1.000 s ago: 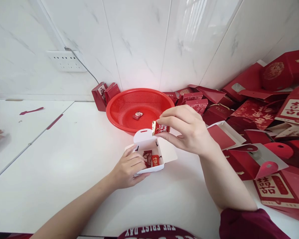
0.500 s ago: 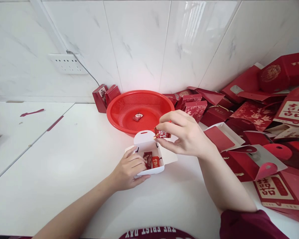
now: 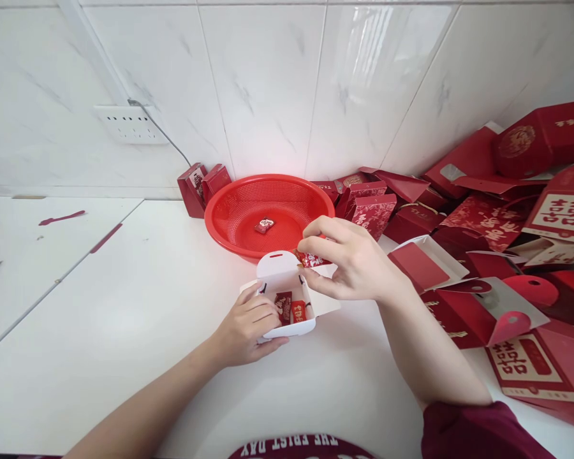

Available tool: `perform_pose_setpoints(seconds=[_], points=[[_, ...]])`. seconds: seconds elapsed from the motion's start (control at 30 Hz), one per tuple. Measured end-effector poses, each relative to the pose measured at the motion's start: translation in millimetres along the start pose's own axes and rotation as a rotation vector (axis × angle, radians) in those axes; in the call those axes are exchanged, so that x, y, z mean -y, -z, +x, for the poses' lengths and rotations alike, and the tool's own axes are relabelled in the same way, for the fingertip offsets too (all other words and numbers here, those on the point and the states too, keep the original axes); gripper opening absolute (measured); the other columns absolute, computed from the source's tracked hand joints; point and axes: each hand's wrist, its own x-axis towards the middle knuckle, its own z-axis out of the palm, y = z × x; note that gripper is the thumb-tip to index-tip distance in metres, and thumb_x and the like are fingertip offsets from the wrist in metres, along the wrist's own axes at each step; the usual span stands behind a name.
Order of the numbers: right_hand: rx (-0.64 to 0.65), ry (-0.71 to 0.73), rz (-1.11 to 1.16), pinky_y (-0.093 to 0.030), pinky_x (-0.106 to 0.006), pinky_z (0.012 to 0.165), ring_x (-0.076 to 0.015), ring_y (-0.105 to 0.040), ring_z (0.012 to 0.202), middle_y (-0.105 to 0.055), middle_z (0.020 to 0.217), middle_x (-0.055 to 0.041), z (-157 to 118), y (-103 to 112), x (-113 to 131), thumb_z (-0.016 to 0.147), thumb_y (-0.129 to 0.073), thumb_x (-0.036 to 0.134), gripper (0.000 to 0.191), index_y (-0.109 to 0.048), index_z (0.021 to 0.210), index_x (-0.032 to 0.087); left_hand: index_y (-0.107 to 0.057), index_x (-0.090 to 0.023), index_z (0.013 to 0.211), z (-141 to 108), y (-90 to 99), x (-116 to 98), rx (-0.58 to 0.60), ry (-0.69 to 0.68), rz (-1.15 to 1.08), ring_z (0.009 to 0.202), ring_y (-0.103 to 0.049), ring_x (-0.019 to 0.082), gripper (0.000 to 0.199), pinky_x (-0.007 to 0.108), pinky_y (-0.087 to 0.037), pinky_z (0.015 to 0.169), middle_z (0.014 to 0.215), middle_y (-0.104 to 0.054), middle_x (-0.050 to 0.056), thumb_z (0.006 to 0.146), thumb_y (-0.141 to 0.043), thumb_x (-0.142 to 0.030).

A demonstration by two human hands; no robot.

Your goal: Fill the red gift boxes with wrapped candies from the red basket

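My left hand (image 3: 253, 322) grips the near-left side of a small white paper box (image 3: 294, 329), its fingers over the wall and thumb along the front. The box is open, with its flaps spread. Inside lie a dark red wrapped candy (image 3: 284, 306) and a brighter red wrapped candy (image 3: 298, 312). Above the box's far right corner, my right hand (image 3: 347, 258) pinches another red wrapped candy (image 3: 312, 259) between thumb and fingers; part of it is hidden by the fingers. Behind the box stands a red plastic basket (image 3: 224, 237) with one wrapped candy (image 3: 264, 225) on its bottom.
A heap of red gift boxes (image 3: 488, 217) fills the right side. Two small red boxes (image 3: 203, 188) stand left of the basket, against the tiled wall (image 3: 268, 83). A socket strip (image 3: 132, 125) with a cable is on the wall. A red strip (image 3: 62, 218) lies far left.
My right hand, still pinching the candy, has barely shifted and turned slightly, so less of the wrapper shows. My left hand and the box stay put.
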Motion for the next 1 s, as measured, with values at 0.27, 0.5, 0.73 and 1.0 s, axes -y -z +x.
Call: perform_pose_setpoints(seconds=[0.27, 0.5, 0.73, 1.0], points=[[0.0, 0.0, 0.044, -0.048, -0.032, 0.073, -0.0189, -0.063, 0.087, -0.068, 0.098, -0.0066, 1.4, -0.3, 0.1, 0.092, -0.063, 0.031, 0.016, -0.062, 0.101, 0.018, -0.064, -0.022, 0.089, -0.8, 0.1, 0.6, 0.009, 0.001, 0.008, 0.084, -0.065, 0.019, 0.009, 0.048, -0.031, 0.117, 0.083, -0.071, 0.001, 0.087, -0.064, -0.031], [-0.009, -0.006, 0.06, -0.046, -0.031, 0.07, -0.0172, -0.061, 0.079, -0.069, 0.09, -0.0045, -0.2, -4.2, -0.3, 0.09, -0.067, 0.042, 0.027, -0.062, 0.098, 0.016, -0.062, -0.021, 0.088, -0.8, -1.0, 1.8, -0.022, -0.031, 0.01, 0.083, -0.064, 0.018, 0.011, 0.048, -0.031, 0.116, 0.082, -0.07, 0.001, 0.088, -0.065, -0.032], [0.036, -0.028, 0.057, -0.044, -0.03, 0.066, -0.0158, -0.057, 0.074, -0.064, 0.085, -0.0044, 2.2, -2.1, 1.7, 0.094, -0.061, 0.036, 0.021, -0.061, 0.096, 0.015, -0.062, -0.021, 0.088, 0.4, -0.2, 1.3, -0.021, -0.033, 0.004, 0.083, -0.063, 0.018, 0.012, 0.049, -0.031, 0.115, 0.082, -0.069, 0.001, 0.088, -0.063, -0.032], [0.115, -0.032, 0.073, -0.041, -0.028, 0.064, -0.0144, -0.053, 0.07, -0.059, 0.087, -0.0029, 0.2, -8.5, 4.2, 0.088, -0.056, 0.024, 0.008, -0.059, 0.093, 0.018, -0.063, -0.021, 0.09, -2.0, -2.8, 2.7, -0.02, -0.027, 0.008, 0.086, -0.063, 0.02, 0.015, 0.05, -0.031, 0.114, 0.083, -0.069, 0.002, 0.087, -0.065, -0.035]])
